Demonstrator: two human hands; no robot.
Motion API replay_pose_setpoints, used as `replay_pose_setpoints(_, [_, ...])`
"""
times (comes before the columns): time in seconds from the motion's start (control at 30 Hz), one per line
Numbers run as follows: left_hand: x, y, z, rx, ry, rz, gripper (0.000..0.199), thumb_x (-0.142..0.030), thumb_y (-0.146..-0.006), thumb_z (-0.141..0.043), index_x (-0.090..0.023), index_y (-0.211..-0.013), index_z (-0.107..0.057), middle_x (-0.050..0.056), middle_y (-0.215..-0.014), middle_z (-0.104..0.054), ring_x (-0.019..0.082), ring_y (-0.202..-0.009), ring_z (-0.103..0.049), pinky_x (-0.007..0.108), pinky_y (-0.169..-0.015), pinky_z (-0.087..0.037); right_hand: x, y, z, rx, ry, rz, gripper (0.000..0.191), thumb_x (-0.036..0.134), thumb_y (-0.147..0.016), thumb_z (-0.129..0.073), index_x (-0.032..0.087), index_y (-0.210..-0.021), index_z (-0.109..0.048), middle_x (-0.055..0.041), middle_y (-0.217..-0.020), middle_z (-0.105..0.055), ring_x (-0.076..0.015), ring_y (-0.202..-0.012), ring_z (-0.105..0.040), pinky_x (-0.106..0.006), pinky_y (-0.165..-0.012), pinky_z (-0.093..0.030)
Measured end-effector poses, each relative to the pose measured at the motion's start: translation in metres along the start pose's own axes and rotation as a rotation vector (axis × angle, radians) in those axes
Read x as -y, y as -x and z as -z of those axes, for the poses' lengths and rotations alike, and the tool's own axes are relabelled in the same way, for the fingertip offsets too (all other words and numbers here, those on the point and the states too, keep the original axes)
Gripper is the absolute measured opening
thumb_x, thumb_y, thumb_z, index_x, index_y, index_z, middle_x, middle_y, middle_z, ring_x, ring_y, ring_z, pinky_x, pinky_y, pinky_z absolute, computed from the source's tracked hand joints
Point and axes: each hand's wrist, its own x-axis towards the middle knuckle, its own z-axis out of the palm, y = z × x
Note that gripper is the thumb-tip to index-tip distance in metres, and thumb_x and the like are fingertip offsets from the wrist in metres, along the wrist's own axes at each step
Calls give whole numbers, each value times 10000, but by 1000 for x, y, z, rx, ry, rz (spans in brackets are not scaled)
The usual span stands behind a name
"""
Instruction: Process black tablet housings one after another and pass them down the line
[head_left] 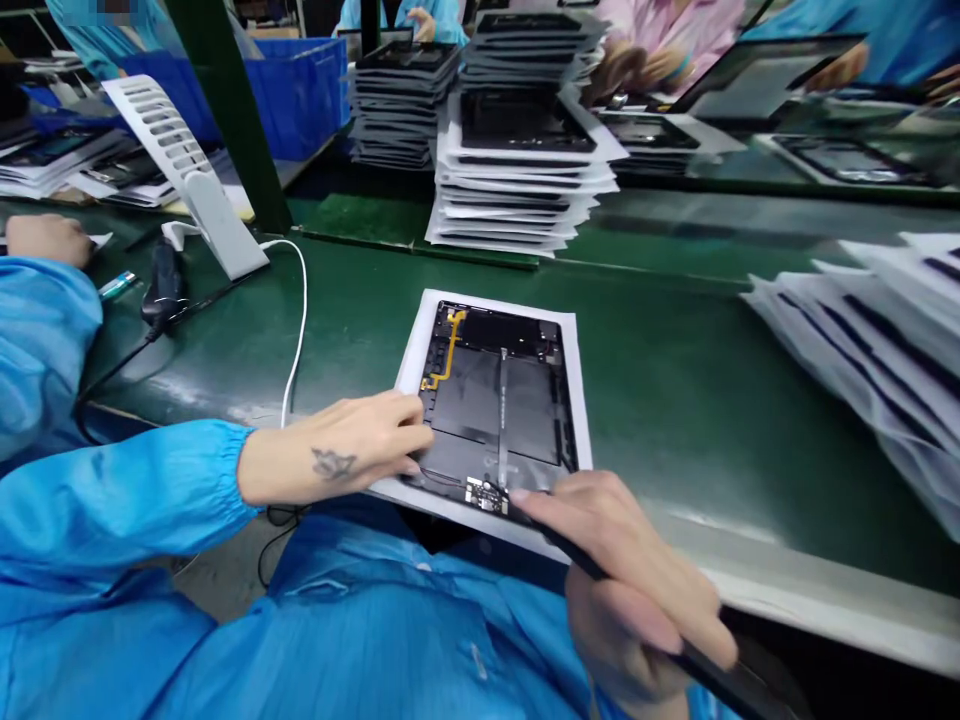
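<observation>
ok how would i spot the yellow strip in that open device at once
On the green table, find the open device on a white sheet, the person's left hand at its left edge. Beyond that hand, along the device's left side, runs the yellow strip, bent near its ends. Its colour stands out from the dark parts around it.

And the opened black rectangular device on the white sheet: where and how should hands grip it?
Probably grip the black rectangular device by its left edge and right edge, coming from both sides: it lies flat, innards up, so edge holds should spare the yellow ribbon cable and small circuit board.
</observation>
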Motion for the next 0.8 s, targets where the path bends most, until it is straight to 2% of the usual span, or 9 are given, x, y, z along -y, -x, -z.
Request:
replay_pose_setpoints(0.1, [2, -6, -5, 37, 73, 11, 189, -230, -1057, -431, -199, -934, -570, 40, -961, -561, 179, -825, -532, 291, -718, -424, -6, -4, -17, -80, -74, -10, 395, 448, -1053, -432, 191, -1101, -728, -91, -854, -690, -243, -788, -650, -410, -693, -512])
replay_pose_setpoints(0.2, [5, -12, -7, 46, 115, 7, 196, -169, -1046, -402, -193, -894, -524, 41, -914, -555, 186, -826, -514, 298, -736, -408, -12, -4, -26, -97, -87, -49, 325, 397, -1055, -461, 201, -1079, -720, -74, -875, -694, -220, -820, -644, -382, -711, -514])
replay_pose_setpoints(0.3, [1, -10, -8, 13, 194, 57, 200, -173, -1048, -388, -196, -871, -480, 22, -867, -542, 172, -784, -492, 288, -725, -391, -14, -1, -24, -138, -7, -93, 389, 408, -1072, -392, 212, -1077, -728, -92, -950, -681, -251, -950, -655, -420, -795, -536])
replay_pose_setpoints(0.4, [-5, -2, -12, -51, 369, 159, 189, -212, -1049, -407, -203, -884, -499, -13, -812, -547, 135, -701, -488, 257, -670, -377, -12, 1, -22, -161, 69, -3, 447, 430, -1081, -326, 202, -1237, -678, -112, -974, -676, -290, -1043, -661, -462, -835, -539])
replay_pose_setpoints(0.5, [-11, 4, -20, -109, 563, 288, 89, -244, -1018, -468, -218, -967, -536, -37, -778, -554, 112, -658, -504, 233, -625, -387, -7, -2, -25, 3, 157, 128, 394, 363, -1080, -390, 160, -1356, -586, -96, -910, -683, -243, -872, -659, -391, -716, -507])
replay_pose_setpoints(0.57, [-14, 4, -27, -151, 699, 347, 36, -231, -977, -510, -228, -1011, -521, -41, -790, -559, 109, -685, -540, 221, -631, -419, -3, -6, -31, 142, 264, 135, 283, 268, -1061, -462, 152, -1262, -624, -80, -883, -690, -208, -781, -605, -361, -676, -452])
replay_pose_setpoints(0.63, [-15, 3, -33, -184, 800, 371, 109, -177, -934, -517, -235, -1024, -496, -42, -821, -566, 106, -723, -568, 215, -659, -446, 0, -11, -39, 230, 346, 103, 187, 170, -1034, -491, 157, -1113, -659, -67, -869, -690, -192, -756, -551, -352, -666, -398])
replay_pose_setpoints(0.73, [-15, 3, -38, -197, 854, 374, 187, -115, -905, -512, -240, -1042, -487, -52, -807, -560, 94, -707, -561, 207, -664, -450, 0, -14, -52, 214, 331, 111, 241, 60, -1002, -435, 165, -952, -647, -55, -824, -661, -185, -738, -482, -352, -660, -332])
replay_pose_setpoints(0.8, [-15, 5, -41, -238, 833, 383, 203, -138, -936, -529, -243, -1108, -502, -53, -788, -569, 98, -700, -562, 208, -664, -462, -2, -13, -59, 188, 262, 92, 251, 26, -977, -434, 168, -895, -625, -53, -805, -641, -183, -739, -460, -350, -664, -314])
